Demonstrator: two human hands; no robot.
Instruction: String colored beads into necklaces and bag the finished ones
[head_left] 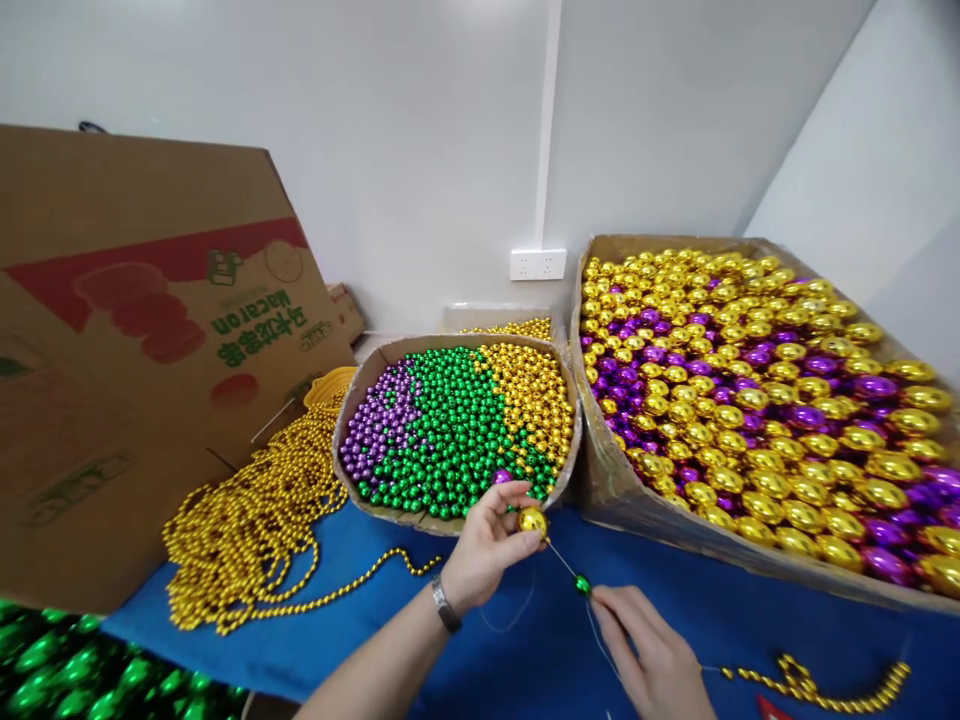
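Observation:
My left hand (484, 545) is closed around a large shiny gold bead (533, 521), with a strap round the wrist. From that bead a thin string (561, 556) runs down to a small green bead (583, 584). My right hand (649, 645) pinches at the string just below the green bead; whether its fingertips touch the bead is hard to tell. Loose string also hangs under the hands. Past my right hand, a short strand of small gold beads (814, 690) lies on the blue cloth (540, 640).
A box (459, 523) of small purple, green and gold beads stands ahead. To the right is a larger carton (645, 515) of big gold and purple beads. Gold bead strands (251, 530) lie left, beside a tall cardboard box (142, 380). Big green beads (75, 670) fill the lower left corner.

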